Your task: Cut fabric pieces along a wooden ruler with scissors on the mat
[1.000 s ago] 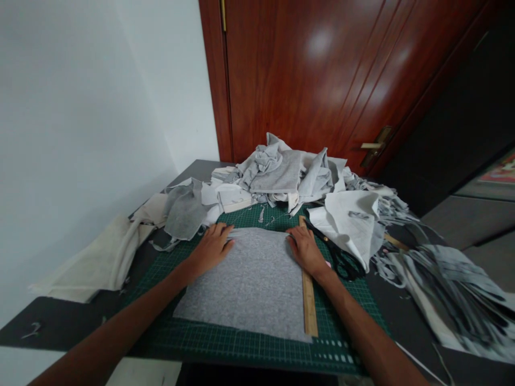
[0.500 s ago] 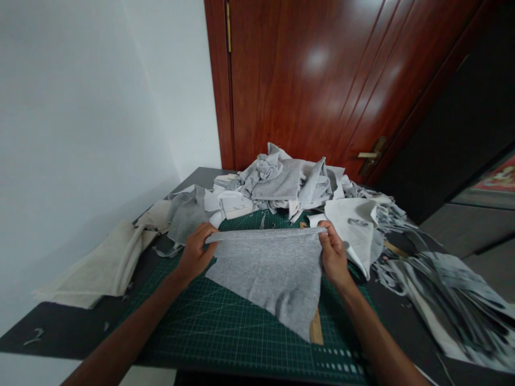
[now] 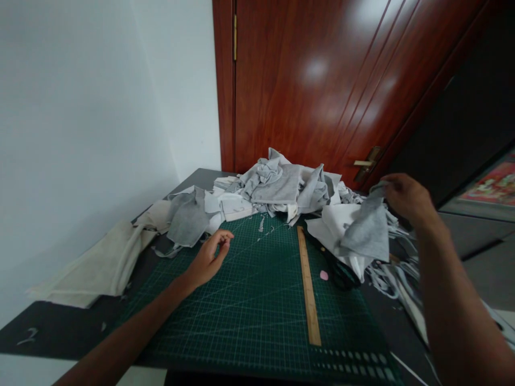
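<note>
The grey cloth [image 3: 369,228] has moved from between both hands to the far right, hanging from the right hand [image 3: 405,199] alone.

The right grip is pinched on the cloth's upper end; its lower part hangs in front of the white cloth [image 3: 330,219], and whether the two touch I cannot tell. The left hand [image 3: 211,256], no longer on the cloth, is over the left part of the mat [image 3: 257,316], its grip narrow and loosely curled, a gap between thumb and fingers, holding nothing. The mat carries the ruler [image 3: 309,289], now uncovered, with a pink piece [image 3: 324,275] and black scissors [image 3: 340,272] to its right. Behind, a heap [image 3: 281,185] of grey and white fabric lies on the dark surface [image 3: 56,327], before the door [image 3: 298,107].
</note>
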A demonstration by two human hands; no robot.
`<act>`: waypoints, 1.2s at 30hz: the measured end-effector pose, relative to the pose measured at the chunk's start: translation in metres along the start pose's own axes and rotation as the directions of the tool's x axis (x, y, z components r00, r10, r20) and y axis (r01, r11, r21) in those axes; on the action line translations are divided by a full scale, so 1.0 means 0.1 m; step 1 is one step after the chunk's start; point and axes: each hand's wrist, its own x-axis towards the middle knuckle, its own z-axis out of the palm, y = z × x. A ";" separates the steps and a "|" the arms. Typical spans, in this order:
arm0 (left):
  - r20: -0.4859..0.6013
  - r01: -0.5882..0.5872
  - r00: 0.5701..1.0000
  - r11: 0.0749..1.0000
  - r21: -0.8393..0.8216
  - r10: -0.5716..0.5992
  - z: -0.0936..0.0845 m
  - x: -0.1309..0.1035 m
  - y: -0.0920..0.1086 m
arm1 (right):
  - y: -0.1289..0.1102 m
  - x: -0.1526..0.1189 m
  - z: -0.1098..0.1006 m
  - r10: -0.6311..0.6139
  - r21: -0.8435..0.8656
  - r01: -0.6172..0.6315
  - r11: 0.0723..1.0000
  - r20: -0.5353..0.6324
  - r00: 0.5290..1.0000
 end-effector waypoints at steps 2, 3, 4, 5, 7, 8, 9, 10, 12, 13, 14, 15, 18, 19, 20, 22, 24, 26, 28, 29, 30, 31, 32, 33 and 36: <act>0.006 0.016 1.000 1.000 -0.009 -0.016 0.01 -0.01 -0.02 | 0.03 -0.10 0.08 -0.063 -0.099 0.070 0.993 0.074 0.995; 0.009 0.020 1.000 1.000 -0.013 -0.020 0.02 -0.01 -0.02 | 0.02 -0.19 0.16 -0.107 -0.124 0.120 0.985 0.108 0.988; 0.014 0.019 1.000 1.000 -0.017 -0.019 0.03 -0.01 -0.03 | -0.01 -0.31 0.28 -0.159 -0.132 0.180 0.975 0.153 0.975; 0.022 0.017 1.000 1.000 -0.022 -0.016 0.03 -0.02 -0.03 | -0.05 -0.43 0.43 -0.216 -0.122 0.246 0.962 0.214 0.953; 0.045 0.010 0.999 0.999 -0.033 -0.009 0.05 -0.03 -0.04 | -0.17 -0.68 0.81 -0.320 -0.071 0.367 0.928 0.355 0.878; 0.060 0.006 0.998 0.999 -0.039 -0.004 0.07 -0.03 -0.04 | -0.22 -0.78 1.01 -0.359 -0.048 0.414 0.909 0.414 0.836; 0.073 0.002 0.997 0.999 -0.043 0.001 0.08 -0.04 -0.04 | -0.28 -0.87 1.22 -0.385 -0.035 0.451 0.892 0.465 0.798; 0.082 0.001 0.997 0.999 -0.044 0.002 0.08 -0.04 -0.04 | -0.32 -0.95 1.42 -0.396 -0.035 0.476 0.879 0.505 0.767; 0.097 0.003 0.995 0.999 -0.042 0.001 0.10 -0.04 -0.04 | -0.37 -1.03 1.76 -0.384 -0.068 0.502 0.862 0.558 0.736; 0.102 0.004 0.995 0.999 -0.041 0.001 0.10 -0.04 -0.05 | -0.38 -1.06 1.89 -0.368 -0.095 0.507 0.857 0.576 0.730; 0.108 0.004 0.994 0.999 -0.042 0.001 0.10 -0.04 -0.06 | -0.38 -1.07 2.00 -0.348 -0.126 0.508 0.852 0.588 0.730; 0.113 0.003 0.994 0.999 -0.044 0.002 0.10 -0.04 -0.06 | -0.38 -1.07 2.08 -0.328 -0.157 0.507 0.848 0.596 0.733; 0.130 -0.002 0.991 0.999 -0.054 0.009 0.09 -0.04 -0.08 | -0.38 -1.05 2.19 -0.282 -0.227 0.514 0.828 0.623 0.730; 0.135 -0.001 0.991 0.998 -0.056 0.008 0.10 -0.04 -0.09 | -0.39 -1.04 2.19 -0.272 -0.242 0.521 0.819 0.635 0.722; 0.139 0.001 0.990 0.998 -0.058 0.007 0.10 -0.04 -0.09 | -0.39 -1.04 2.19 -0.263 -0.254 0.530 0.809 0.650 0.713; 0.152 0.007 0.988 0.998 -0.062 0.002 0.11 -0.05 -0.09 | -0.41 -1.04 2.17 -0.241 -0.273 0.547 0.791 0.684 0.689; 0.169 0.013 0.986 0.998 -0.068 -0.001 0.12 -0.05 -0.09 | -0.45 -1.07 2.14 -0.211 -0.284 0.559 0.779 0.721 0.660; 0.183 0.013 0.983 0.997 -0.073 0.000 0.13 -0.05 -0.08 | -0.49 -1.11 2.12 -0.179 -0.290 0.565 0.773 0.754 0.632; 0.187 0.007 0.982 0.997 -0.075 0.007 0.15 -0.05 -0.08 | -0.52 -1.15 2.11 -0.151 -0.302 0.565 0.768 0.772 0.618; 0.188 0.003 0.982 0.997 -0.073 0.011 0.15 -0.05 -0.09 | -0.54 -1.17 2.10 -0.139 -0.312 0.563 0.765 0.774 0.618; 0.190 0.000 0.982 0.998 -0.070 0.013 0.16 -0.05 -0.10 | -0.55 -1.19 2.09 -0.128 -0.326 0.560 0.761 0.772 0.623; 0.193 0.000 0.981 0.998 -0.068 0.013 0.16 -0.05 -0.11 | -0.56 -1.20 2.08 -0.116 -0.344 0.556 0.757 0.766 0.633; 0.196 0.002 0.981 0.998 -0.065 0.011 0.16 -0.05 -0.12 | -0.57 -1.20 2.07 -0.102 -0.365 0.550 0.751 0.758 0.644; 0.200 0.006 0.980 0.998 -0.061 0.006 0.16 -0.05 -0.13 | -0.58 -1.21 2.07 -0.088 -0.385 0.544 0.746 0.752 0.653; 0.211 0.020 0.978 0.998 -0.053 -0.008 0.16 -0.06 -0.16 | -0.61 -1.22 2.06 -0.059 -0.412 0.538 0.735 0.752 0.656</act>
